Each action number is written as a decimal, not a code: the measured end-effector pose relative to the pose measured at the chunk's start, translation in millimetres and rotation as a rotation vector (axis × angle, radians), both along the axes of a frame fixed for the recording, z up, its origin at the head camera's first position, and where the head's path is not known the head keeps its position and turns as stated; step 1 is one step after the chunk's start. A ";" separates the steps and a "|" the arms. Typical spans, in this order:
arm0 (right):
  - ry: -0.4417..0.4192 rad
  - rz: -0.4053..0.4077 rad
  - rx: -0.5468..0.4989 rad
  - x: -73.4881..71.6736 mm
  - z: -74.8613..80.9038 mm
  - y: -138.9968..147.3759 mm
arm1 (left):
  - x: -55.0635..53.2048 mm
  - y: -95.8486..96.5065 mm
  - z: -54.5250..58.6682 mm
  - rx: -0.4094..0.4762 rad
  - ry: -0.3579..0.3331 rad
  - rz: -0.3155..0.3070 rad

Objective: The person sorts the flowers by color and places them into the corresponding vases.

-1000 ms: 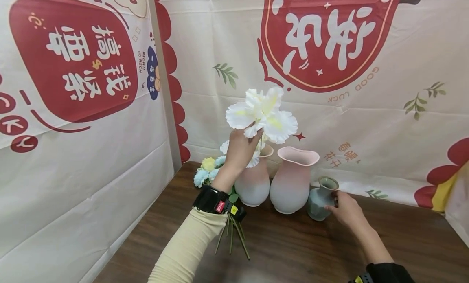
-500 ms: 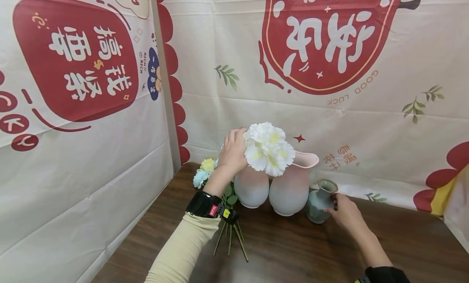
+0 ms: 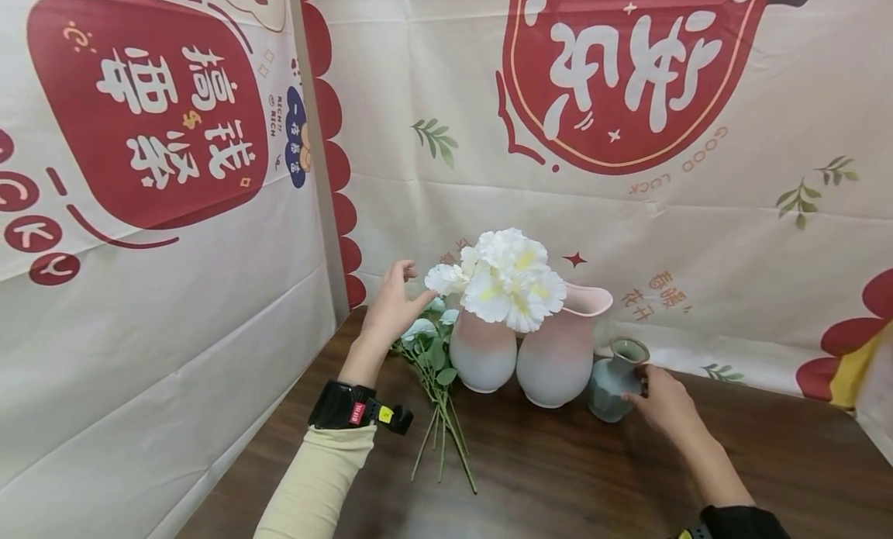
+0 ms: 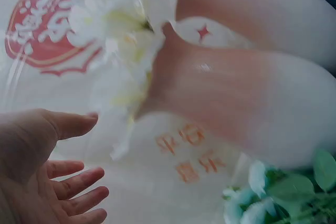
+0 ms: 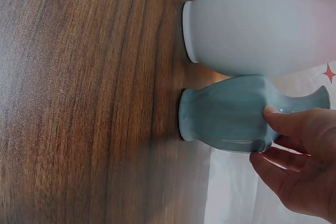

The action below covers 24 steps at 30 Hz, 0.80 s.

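Observation:
White flowers with yellow centres [image 3: 512, 283] stand in the left pink-and-white vase [image 3: 483, 357], their blooms hiding its mouth and leaning toward the vase beside it. My left hand [image 3: 394, 306] is just left of the blooms, fingers spread and holding nothing; the left wrist view shows its thumb and fingers [image 4: 84, 187] apart from the petals. At the right, my right hand [image 3: 663, 399] grips a small blue-green vase [image 3: 610, 388] by its shoulder. In the right wrist view that vase [image 5: 231, 114] stands on the table, thumb on one side and fingers on the other.
A second pink-and-white vase [image 3: 556, 361] stands between the flower-filled one and the small vase. Pale blue flowers with green stems [image 3: 439, 384] lie on the brown wooden table [image 3: 544, 469] at the left. Printed cloth walls [image 3: 670, 236] close in the back and left side.
The white flowers have come down into the left vase, and my left hand has let go of them and drawn back left. My right hand stays on the small vase.

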State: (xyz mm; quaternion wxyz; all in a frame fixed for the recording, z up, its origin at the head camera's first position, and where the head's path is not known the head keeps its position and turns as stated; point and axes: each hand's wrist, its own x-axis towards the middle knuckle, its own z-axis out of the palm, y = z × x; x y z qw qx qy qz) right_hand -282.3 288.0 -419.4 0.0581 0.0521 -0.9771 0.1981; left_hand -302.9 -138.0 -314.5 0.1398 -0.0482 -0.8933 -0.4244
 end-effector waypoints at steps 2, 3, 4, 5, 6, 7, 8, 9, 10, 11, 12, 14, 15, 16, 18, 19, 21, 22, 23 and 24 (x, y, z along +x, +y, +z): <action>-0.005 0.001 0.001 -1.4 1.4 1.5 | -1.5 -4.5 -7.2 0.015 -0.015 0.015; -0.010 0.002 0.002 -2.1 2.0 2.1 | -3.0 -6.4 -11.9 0.016 -0.018 0.025; -0.014 0.003 0.001 -2.7 2.4 2.5 | -4.6 -8.0 -17.1 0.017 -0.025 0.034; -0.018 0.004 0.000 -3.4 2.8 2.8 | -6.3 -9.7 -22.8 0.018 -0.036 0.040; -0.020 0.005 0.000 -3.9 2.9 2.9 | -8.3 -11.0 -29.1 0.018 -0.046 0.044; -0.019 0.007 0.001 -4.2 2.8 3.1 | -10.3 -12.1 -35.9 0.015 -0.056 0.048; -0.017 0.009 0.001 -4.6 2.6 3.2 | -12.3 -12.9 -43.4 0.011 -0.068 0.050; -0.014 0.011 0.001 -4.9 2.4 3.3 | -13.7 -13.3 -50.9 0.010 -0.083 0.051; -0.013 0.012 0.002 -5.4 2.1 3.7 | -14.5 -13.5 -58.6 0.003 -0.103 0.051; -0.014 0.013 0.003 -6.0 2.0 4.1 | -15.0 -13.4 -66.4 -0.007 -0.121 0.052; -0.013 0.014 0.004 -6.4 1.8 4.5 | -15.0 -13.0 -73.8 -0.014 -0.139 0.050; -0.015 0.014 0.004 -7.6 2.1 5.1 | -13.9 -11.6 -88.1 -0.033 -0.182 0.044; -0.017 0.014 0.003 -8.3 2.4 5.5 | -12.9 -10.6 -94.7 -0.043 -0.200 0.037; -0.020 0.015 0.002 -8.9 2.8 5.7 | -12.0 -9.4 -101.0 -0.048 -0.223 0.032; -0.024 0.016 -0.001 -9.8 3.5 6.2 | -10.3 -6.1 -112.4 -0.038 -0.289 0.015; -0.024 0.017 -0.002 -9.9 3.9 6.1 | -9.3 -4.6 -117.8 -0.028 -0.324 0.007; -0.025 0.020 -0.003 -9.9 4.5 5.8 | -7.7 -1.1 -126.9 -0.002 -0.401 -0.011; -0.025 0.021 -0.003 -9.7 4.6 5.7 | -6.7 0.7 -130.8 0.023 -0.444 -0.017; -0.025 0.021 -0.003 -9.7 4.6 5.7 | -6.0 2.6 -134.5 0.045 -0.481 -0.025; -0.024 0.021 -0.001 -9.6 4.6 5.6 | -5.4 4.6 -137.8 0.057 -0.506 -0.027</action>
